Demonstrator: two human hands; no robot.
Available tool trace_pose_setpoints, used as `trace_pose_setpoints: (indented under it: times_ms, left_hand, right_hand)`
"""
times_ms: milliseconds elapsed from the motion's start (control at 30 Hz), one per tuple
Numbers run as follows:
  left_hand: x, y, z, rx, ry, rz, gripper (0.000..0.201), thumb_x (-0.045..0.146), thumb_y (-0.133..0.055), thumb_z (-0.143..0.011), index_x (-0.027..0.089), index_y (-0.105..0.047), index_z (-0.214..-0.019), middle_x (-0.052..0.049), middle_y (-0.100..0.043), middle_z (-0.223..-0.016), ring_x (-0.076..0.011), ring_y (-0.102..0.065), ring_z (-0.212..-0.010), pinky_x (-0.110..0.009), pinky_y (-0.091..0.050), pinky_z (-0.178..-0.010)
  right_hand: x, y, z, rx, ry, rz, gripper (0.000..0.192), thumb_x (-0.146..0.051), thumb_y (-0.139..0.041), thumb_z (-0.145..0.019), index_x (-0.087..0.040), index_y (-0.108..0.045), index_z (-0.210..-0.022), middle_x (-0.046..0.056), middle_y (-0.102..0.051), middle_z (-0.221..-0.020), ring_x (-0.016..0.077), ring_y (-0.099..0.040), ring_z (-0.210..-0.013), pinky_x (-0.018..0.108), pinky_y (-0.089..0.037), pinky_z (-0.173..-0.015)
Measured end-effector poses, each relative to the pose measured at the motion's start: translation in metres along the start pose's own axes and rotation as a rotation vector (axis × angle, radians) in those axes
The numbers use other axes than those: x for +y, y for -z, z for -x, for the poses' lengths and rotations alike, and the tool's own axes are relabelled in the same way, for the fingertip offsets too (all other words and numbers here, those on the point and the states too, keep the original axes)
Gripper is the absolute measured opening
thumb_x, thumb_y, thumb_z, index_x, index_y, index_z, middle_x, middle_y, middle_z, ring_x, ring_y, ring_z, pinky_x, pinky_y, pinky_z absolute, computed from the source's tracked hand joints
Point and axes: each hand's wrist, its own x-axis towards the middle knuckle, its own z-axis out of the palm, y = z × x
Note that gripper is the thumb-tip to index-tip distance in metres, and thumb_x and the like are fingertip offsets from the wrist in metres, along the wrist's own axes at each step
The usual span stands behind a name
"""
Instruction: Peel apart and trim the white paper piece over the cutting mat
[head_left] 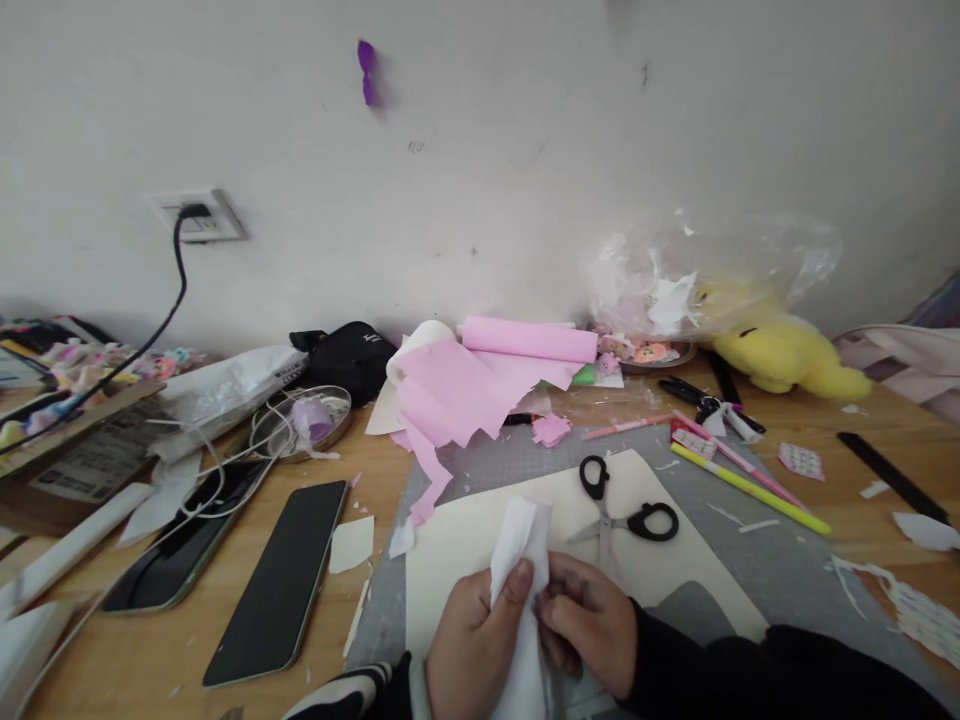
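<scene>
A folded strip of white paper stands up in front of me, its lower end running out of view at the bottom. Wrapped round it, my left hand is closed, the thumb pressed flat on its face. My right hand is closed at the paper's right edge, fingers curled and pinching there; part of the grip is hidden. Beneath both hands is a cream sheet with a cut-out at its lower right. Open black-handled scissors rest on that sheet, just beyond my right hand.
A grey cutting mat covers the desk middle. Pink paper lies by the wall. Two phones and a cardboard box are left. Pens, paper scraps and a yellow plush toy are right.
</scene>
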Motion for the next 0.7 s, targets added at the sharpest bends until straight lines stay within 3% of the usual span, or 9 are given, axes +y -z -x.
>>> trace_pose_setpoints:
  times_ms: [200, 400, 567, 700]
  left_hand:
    - [0.003, 0.002, 0.001, 0.177, 0.062, -0.086, 0.043, 0.045, -0.036, -0.074, 0.012, -0.058, -0.058, -0.002, -0.058, -0.05, -0.0158, -0.052, -0.053, -0.023, -0.04, -0.056]
    - [0.008, -0.001, 0.003, -0.072, -0.013, 0.017, 0.056, 0.049, -0.026, -0.076, 0.012, -0.06, -0.051, -0.004, -0.057, -0.043, -0.0139, -0.05, -0.043, -0.023, -0.04, -0.049]
    - [0.009, -0.004, 0.005, -0.072, -0.007, 0.05, 0.057, 0.052, -0.028, -0.074, 0.012, -0.059, -0.047, -0.004, -0.055, -0.039, -0.014, -0.05, -0.04, -0.022, -0.038, -0.045]
    - [0.009, -0.005, 0.005, -0.073, 0.004, 0.105, 0.057, 0.052, -0.029, -0.074, 0.012, -0.06, -0.048, -0.004, -0.055, -0.039, -0.0134, -0.048, -0.037, -0.023, -0.038, -0.043]
  right_hand:
    - [-0.004, -0.001, -0.001, -0.003, -0.034, -0.023, 0.003, -0.015, -0.035, -0.057, -0.017, -0.034, -0.056, -0.009, -0.039, -0.031, 0.002, -0.027, -0.024, 0.013, -0.022, -0.028]
    - [0.008, 0.002, 0.0, -0.035, 0.033, 0.021, 0.016, -0.021, -0.04, -0.061, -0.016, -0.04, -0.076, -0.01, -0.04, -0.036, 0.003, -0.033, -0.027, 0.013, -0.025, -0.028]
    - [0.008, -0.001, 0.003, 0.061, 0.013, 0.079, 0.015, -0.019, -0.036, -0.063, -0.014, -0.045, -0.073, -0.008, -0.038, -0.036, 0.0032, -0.034, -0.028, 0.013, -0.025, -0.028]
    - [0.005, -0.002, 0.003, 0.034, 0.003, 0.062, 0.019, -0.019, -0.035, -0.063, -0.013, -0.047, -0.076, -0.007, -0.04, -0.037, 0.0035, -0.035, -0.029, 0.013, -0.026, -0.029]
